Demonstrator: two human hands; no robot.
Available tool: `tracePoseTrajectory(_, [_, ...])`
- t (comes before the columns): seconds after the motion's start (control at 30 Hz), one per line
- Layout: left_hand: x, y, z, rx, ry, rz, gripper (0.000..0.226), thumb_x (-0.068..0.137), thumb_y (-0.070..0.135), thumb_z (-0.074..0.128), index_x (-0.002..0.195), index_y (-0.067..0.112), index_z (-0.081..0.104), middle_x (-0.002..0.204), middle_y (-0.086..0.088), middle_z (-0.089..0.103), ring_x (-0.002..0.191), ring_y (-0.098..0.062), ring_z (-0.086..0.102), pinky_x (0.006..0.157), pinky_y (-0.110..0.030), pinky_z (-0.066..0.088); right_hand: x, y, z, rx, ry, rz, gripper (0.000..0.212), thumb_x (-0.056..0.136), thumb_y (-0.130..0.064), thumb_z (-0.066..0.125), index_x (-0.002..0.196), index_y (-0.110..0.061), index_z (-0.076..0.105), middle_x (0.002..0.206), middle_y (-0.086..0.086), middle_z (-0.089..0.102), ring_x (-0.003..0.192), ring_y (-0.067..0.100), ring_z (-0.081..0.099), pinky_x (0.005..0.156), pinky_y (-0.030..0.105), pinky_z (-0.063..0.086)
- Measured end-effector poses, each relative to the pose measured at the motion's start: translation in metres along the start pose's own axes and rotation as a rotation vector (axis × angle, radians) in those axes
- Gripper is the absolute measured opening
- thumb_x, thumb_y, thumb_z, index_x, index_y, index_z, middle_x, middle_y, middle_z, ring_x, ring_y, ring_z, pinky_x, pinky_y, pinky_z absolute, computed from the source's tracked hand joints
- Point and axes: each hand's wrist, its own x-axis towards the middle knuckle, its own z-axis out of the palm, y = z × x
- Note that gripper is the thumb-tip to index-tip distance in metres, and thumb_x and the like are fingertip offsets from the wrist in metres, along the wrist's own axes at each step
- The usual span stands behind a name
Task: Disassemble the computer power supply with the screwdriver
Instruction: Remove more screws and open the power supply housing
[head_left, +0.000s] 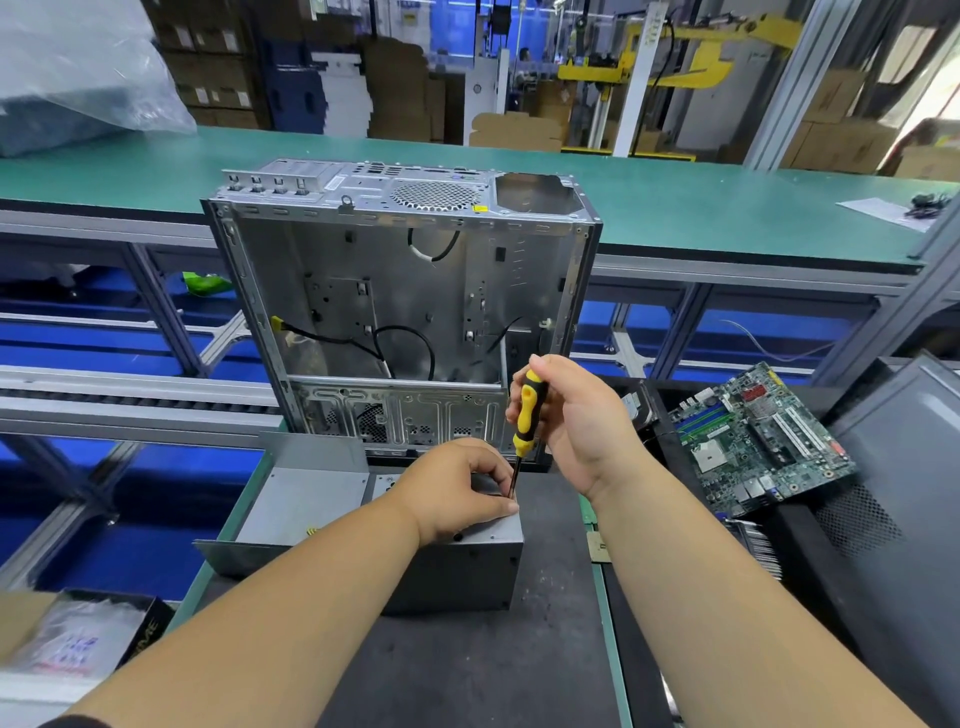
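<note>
One screwdriver (525, 415), one power supply (467, 561) — two hands: right hand (576, 415), left hand (462, 488).

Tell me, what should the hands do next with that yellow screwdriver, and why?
Probably turn the screwdriver. The right hand grips its handle upright, the tip meets the power supply top corner, and the left hand holds the box steady. Any screw is hidden there.

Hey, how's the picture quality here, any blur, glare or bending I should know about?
Head view: the hands, screwdriver and power supply at centre are sharp; straight rails and the green bench edge bow from wide-angle distortion; the lower-left corner around the plastic bag is smeared; the far right background by the cartons is washed out bright; lighting on the computer case is even, without harsh shadows.
</note>
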Motion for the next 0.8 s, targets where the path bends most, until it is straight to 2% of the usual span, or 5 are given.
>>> tracePoseTrajectory(0.2, [0.001,-0.001,0.001,-0.011,0.008,0.006,0.020,0.069,0.029,0.085,0.066,0.033,0.065,0.088,0.015,0.064,0.091,-0.002,0.062,0.091,-0.036,0.051,0.002,0.003,0.013,0.072,-0.052,0.033,0.052,0.107,-0.036,0.033,0.069,-0.014,0.061,0.057,0.001,0.046,0.055,0.014,0.041,0.061,0.027,0.038])
tracePoseTrajectory(0.3, [0.002,-0.002,0.001,-0.018,-0.001,0.010,0.019,0.069,0.030,0.084,0.066,0.031,0.065,0.086,0.014,0.064,0.090,-0.005,0.062,0.089,-0.037,0.051,0.001,0.006,0.016,0.108,-0.098,0.021,0.052,0.106,-0.044,0.033,0.071,-0.014,0.059,0.056,0.001,0.040,0.054,0.014,0.034,0.056,0.026,0.032])
tracePoseTrajectory(0.47, [0.002,-0.004,0.002,-0.018,-0.006,0.015,0.017,0.069,0.031,0.084,0.068,0.028,0.067,0.088,0.012,0.065,0.093,-0.006,0.062,0.090,-0.037,0.051,-0.003,0.006,0.014,0.010,-0.096,-0.046,0.022,0.090,-0.032,0.053,0.078,-0.016,0.043,0.066,0.000,0.050,0.060,0.016,0.043,0.060,0.025,0.039])
tracePoseTrajectory(0.6, [0.001,-0.004,0.001,-0.020,0.001,0.005,0.018,0.069,0.031,0.084,0.068,0.031,0.067,0.090,0.015,0.064,0.094,-0.004,0.062,0.092,-0.036,0.050,-0.001,0.000,0.008,-0.020,-0.078,-0.015,0.021,0.101,-0.021,0.051,0.082,-0.012,0.055,0.080,0.002,0.061,0.069,0.016,0.057,0.076,0.035,0.046])
tracePoseTrajectory(0.8, [0.001,-0.002,0.000,0.007,0.001,0.007,0.021,0.069,0.032,0.084,0.066,0.035,0.064,0.089,0.016,0.063,0.091,-0.001,0.060,0.090,-0.035,0.051,-0.001,0.001,0.006,0.053,-0.123,0.029,0.041,0.107,-0.027,0.038,0.085,-0.008,0.067,0.069,0.004,0.057,0.067,0.014,0.053,0.073,0.030,0.049])
